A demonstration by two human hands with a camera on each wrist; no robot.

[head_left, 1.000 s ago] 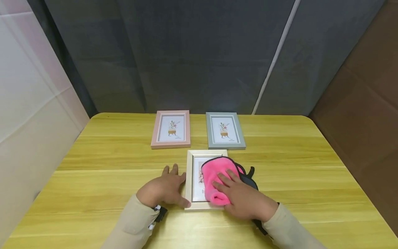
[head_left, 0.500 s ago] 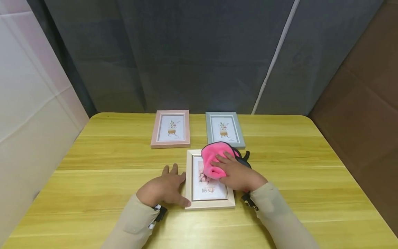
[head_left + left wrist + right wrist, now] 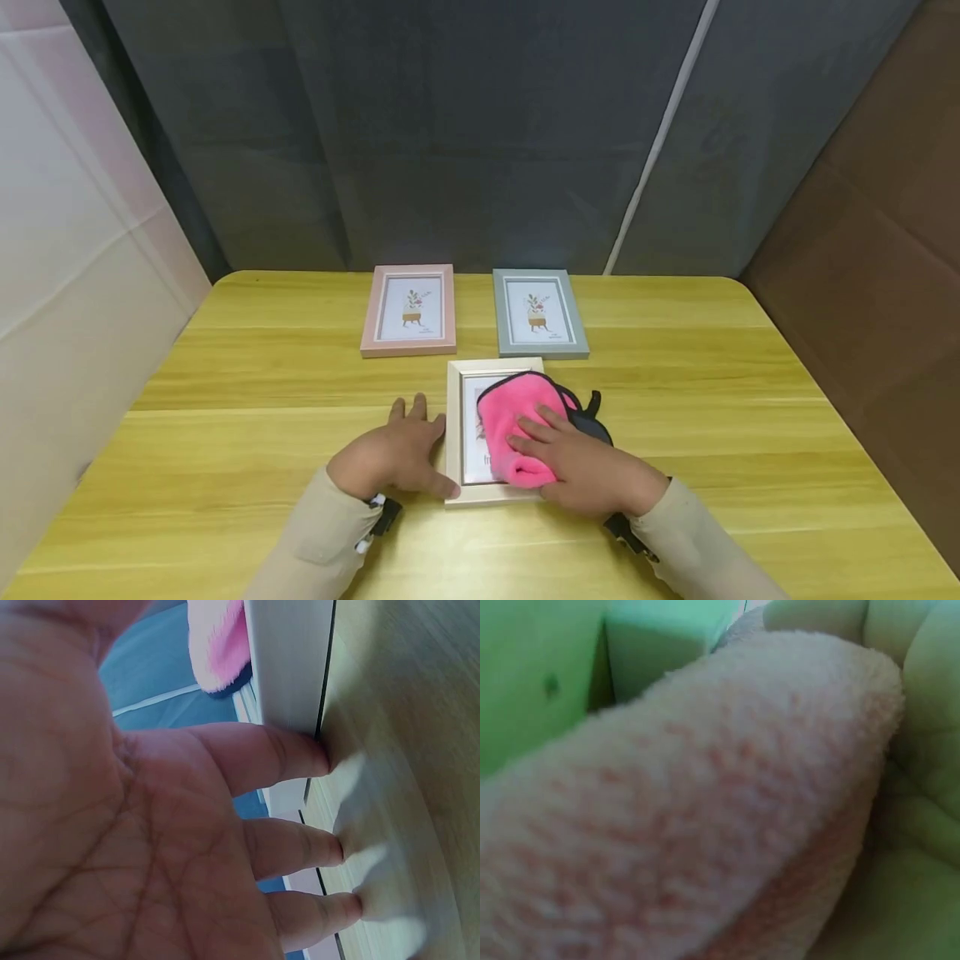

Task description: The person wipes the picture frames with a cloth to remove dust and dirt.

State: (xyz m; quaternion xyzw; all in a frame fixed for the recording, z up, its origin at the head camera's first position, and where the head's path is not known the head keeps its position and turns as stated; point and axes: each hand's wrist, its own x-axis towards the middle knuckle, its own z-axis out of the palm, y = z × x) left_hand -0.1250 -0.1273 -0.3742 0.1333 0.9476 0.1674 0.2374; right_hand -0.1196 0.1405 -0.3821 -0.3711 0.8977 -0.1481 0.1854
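A cream picture frame (image 3: 454,433) lies flat on the table, its right part covered by a pink plush cloth (image 3: 517,400) with dark trim and a dark grey reverse side. My right hand (image 3: 592,467) presses on the cloth with spread fingers; a rolled fold shows by the thumb. Seen from the right wrist, the cloth (image 3: 690,802) fills most of the view against the palm. My left hand (image 3: 393,458) lies at the frame's left side, thumb touching the lower left corner. In the left wrist view, straight fingers (image 3: 262,757) reach down to the tabletop, one against the frame's side (image 3: 292,667).
Behind the cream frame lie a pink picture frame (image 3: 370,325) and a grey-blue picture frame (image 3: 577,325), both with plant pictures. The yellow wood-grain table (image 3: 225,433) ends at a dark grey curtain (image 3: 465,150). A brown sheet (image 3: 885,267) hangs at the right, a pale one (image 3: 75,208) at the left.
My right hand slid the cloth up over the frame's top edge, then back down over its right part, hiding most of the lettering again. My left hand stays in place.
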